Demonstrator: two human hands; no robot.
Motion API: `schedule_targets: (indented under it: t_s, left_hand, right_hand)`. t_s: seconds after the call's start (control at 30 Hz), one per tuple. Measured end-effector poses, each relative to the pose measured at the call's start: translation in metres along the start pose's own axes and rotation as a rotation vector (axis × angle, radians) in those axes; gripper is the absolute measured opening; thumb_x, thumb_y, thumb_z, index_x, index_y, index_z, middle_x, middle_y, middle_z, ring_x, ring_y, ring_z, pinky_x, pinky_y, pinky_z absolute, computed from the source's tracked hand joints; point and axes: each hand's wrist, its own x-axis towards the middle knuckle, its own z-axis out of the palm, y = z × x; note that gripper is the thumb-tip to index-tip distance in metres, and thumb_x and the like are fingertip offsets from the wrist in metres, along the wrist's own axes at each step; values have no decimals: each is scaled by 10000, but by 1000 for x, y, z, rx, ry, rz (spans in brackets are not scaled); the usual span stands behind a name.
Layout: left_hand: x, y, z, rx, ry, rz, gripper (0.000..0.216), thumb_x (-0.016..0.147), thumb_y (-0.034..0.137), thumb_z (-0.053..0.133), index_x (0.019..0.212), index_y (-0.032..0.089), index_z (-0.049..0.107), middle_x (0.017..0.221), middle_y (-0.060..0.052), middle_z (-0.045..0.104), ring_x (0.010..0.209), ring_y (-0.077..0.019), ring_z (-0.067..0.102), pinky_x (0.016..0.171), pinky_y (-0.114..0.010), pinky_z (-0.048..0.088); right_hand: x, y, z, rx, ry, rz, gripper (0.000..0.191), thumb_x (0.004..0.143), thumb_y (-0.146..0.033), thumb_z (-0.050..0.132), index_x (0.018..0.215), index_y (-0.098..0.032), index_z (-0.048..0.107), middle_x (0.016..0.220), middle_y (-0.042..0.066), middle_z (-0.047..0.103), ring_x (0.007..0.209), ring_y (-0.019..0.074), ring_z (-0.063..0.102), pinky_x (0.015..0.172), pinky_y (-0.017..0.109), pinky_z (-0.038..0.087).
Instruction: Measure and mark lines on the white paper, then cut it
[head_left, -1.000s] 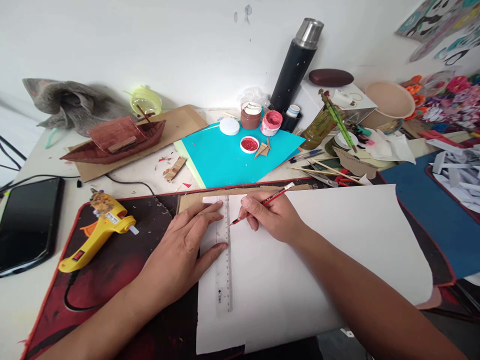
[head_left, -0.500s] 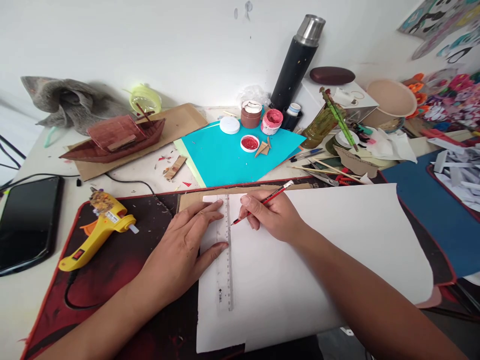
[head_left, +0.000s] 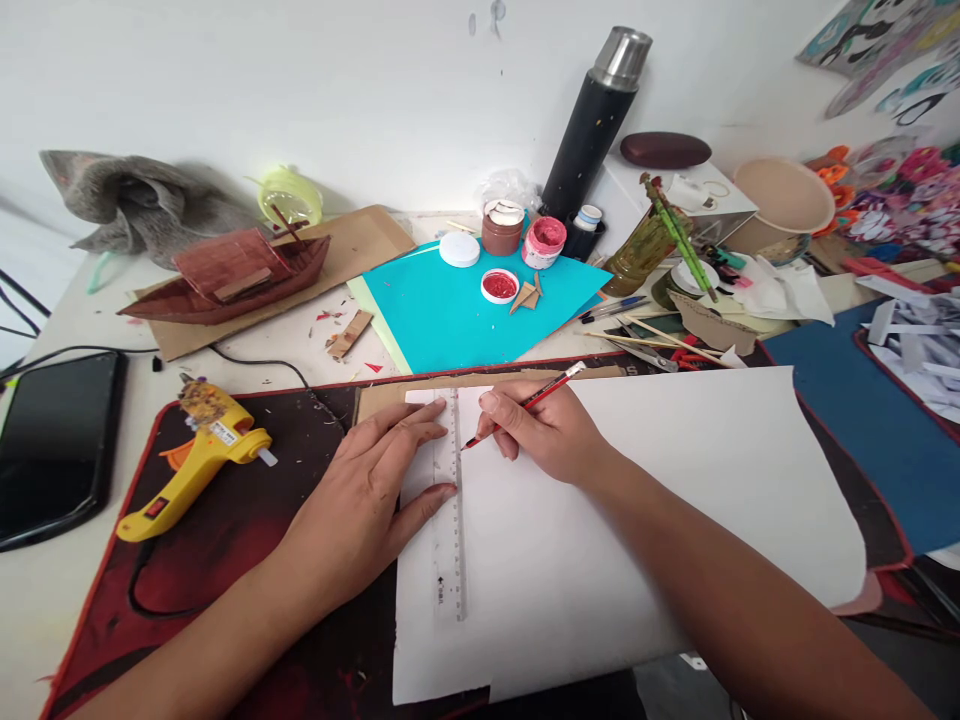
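Note:
A large sheet of white paper [head_left: 637,560] lies in front of me, its right side curling slightly. Near its left edge rests a clear plastic ruler [head_left: 448,540], running from the far edge toward me. My left hand [head_left: 382,470] presses on the ruler with its fingers stretched out and spread. Between the thumb and fingers of my right hand [head_left: 551,430] is a red and black pencil [head_left: 536,398] with a white end. The pencil's tip points down at the ruler's right edge, at or very near the paper.
Left of the paper lies a yellow glue gun [head_left: 202,460] on a dark red mat, beside a black phone [head_left: 60,440]. A brown model boat [head_left: 240,275] sits on cardboard. Paint jars [head_left: 544,243] stand on blue paper [head_left: 435,320], by a black thermos [head_left: 589,140].

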Motion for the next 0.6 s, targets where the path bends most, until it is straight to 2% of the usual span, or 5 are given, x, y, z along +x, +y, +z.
schedule_targets:
  t_s: [0.6]
  left_hand:
    - [0,-1,0,0,4,3,421,1071,471,629,1422,257,536,1609,-98,614,1493,-321,523,1201,-549,493]
  right_hand:
    - [0,-1,0,-9,-3,-6,496,1104,-548,600,797,-187,744,546,-38,611,518,117,546,554,271,440]
